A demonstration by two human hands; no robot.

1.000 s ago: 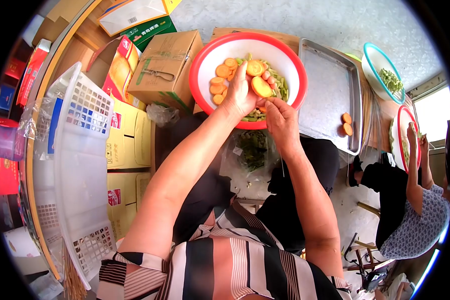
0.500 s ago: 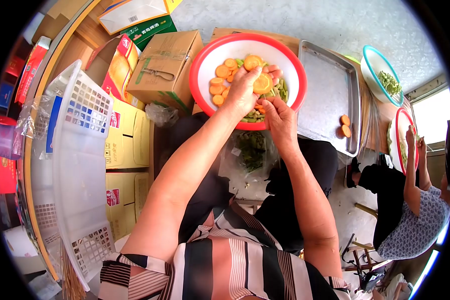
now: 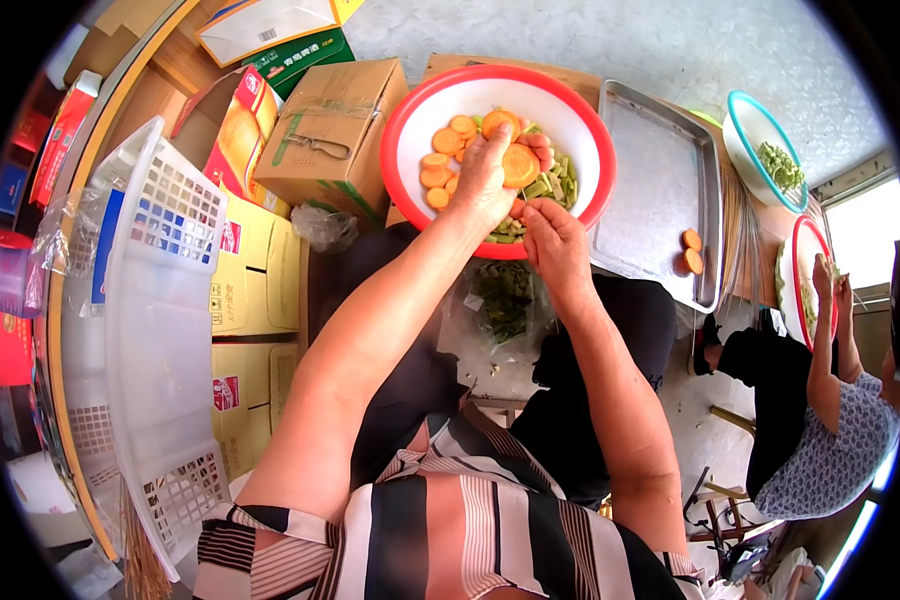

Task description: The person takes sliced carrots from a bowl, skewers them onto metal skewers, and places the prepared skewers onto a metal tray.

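Note:
Over a white bowl with a red rim (image 3: pixel 606 150), my left hand (image 3: pixel 483 182) is closed on a round carrot slice (image 3: pixel 520 166), thumb in front and fingertips behind it. My right hand (image 3: pixel 556 240) is just below and to the right, at the bowl's near rim. Its thumb and forefinger are pinched together close to the left hand; a thin, pale thing seems to show at the fingertips, too fine to name. Loose carrot slices (image 3: pixel 435 178) lie at the bowl's left side, and cut green vegetable pieces (image 3: pixel 562 180) at its right and near side.
Right of the bowl lies a metal tray (image 3: pixel 655 180) with two orange-brown slices (image 3: pixel 691 252). Thin sticks (image 3: pixel 738 235) lie beyond it, near a teal-rimmed bowl (image 3: pixel 738 125). Another person (image 3: pixel 830 440) works at the far right. Boxes (image 3: pixel 325 125) and a white plastic basket (image 3: pixel 165 330) stand left.
Both hands have shifted only slightly, with the right fingertips a little lower and further left. The carrot slice remains in the left hand.

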